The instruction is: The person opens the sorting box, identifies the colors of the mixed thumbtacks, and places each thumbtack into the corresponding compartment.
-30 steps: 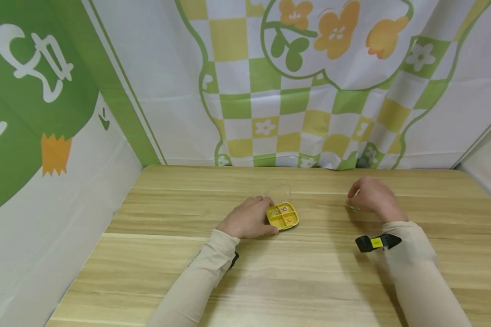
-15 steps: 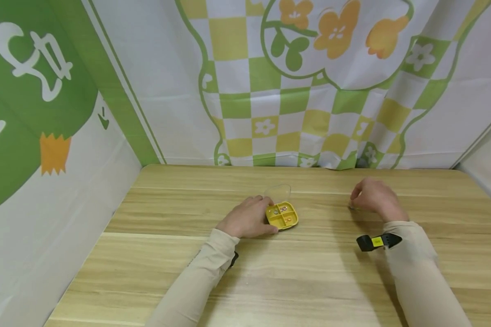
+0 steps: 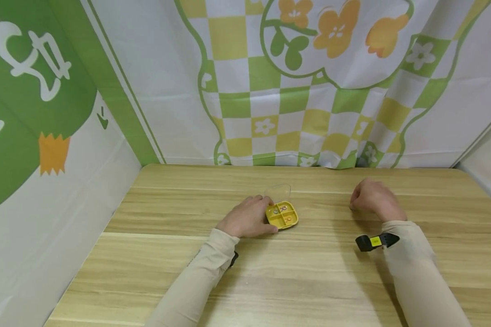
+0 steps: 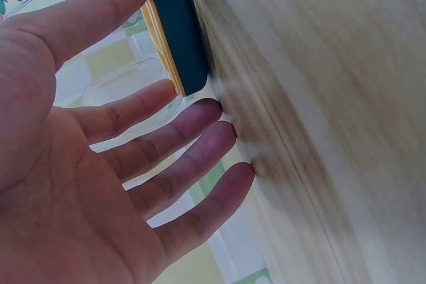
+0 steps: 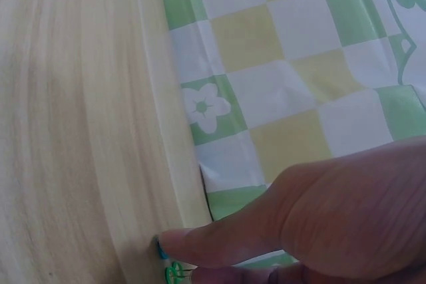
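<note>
While the yellow box, 4 sections, small pieces inside, sits at the left hand's fingertips, thumb and forefinger hold its edges, other fingers spread; a loose hold could let it skid, spilling pieces. Clear lid stands open beyond that hand; a bump could tip things. Right hand, well apart, narrow, seems to pinch a tiny green piece; shallow fingertip contact could drop it.

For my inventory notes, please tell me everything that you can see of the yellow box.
The yellow box is rounded-cornered and plastic-looking, with a dark teal body. Inside, it is divided in four; tiny items lie in three parts. Its clear lid is open at the far side. It sits on the table; the left hand grips it with thumb and finger.
</note>
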A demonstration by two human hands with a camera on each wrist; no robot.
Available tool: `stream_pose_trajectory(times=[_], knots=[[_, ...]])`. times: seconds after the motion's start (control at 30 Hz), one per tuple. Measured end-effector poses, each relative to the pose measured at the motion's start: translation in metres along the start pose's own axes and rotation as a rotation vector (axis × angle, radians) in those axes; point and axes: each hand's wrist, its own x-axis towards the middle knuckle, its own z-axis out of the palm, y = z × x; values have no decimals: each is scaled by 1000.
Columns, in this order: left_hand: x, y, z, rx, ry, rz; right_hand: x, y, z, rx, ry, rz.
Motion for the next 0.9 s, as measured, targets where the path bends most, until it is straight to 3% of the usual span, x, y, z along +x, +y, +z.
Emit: stream_pose_trajectory(times=[0.9], knots=[[0,0,0,16,-3,-9,0,2,2,-23,14,-6]])
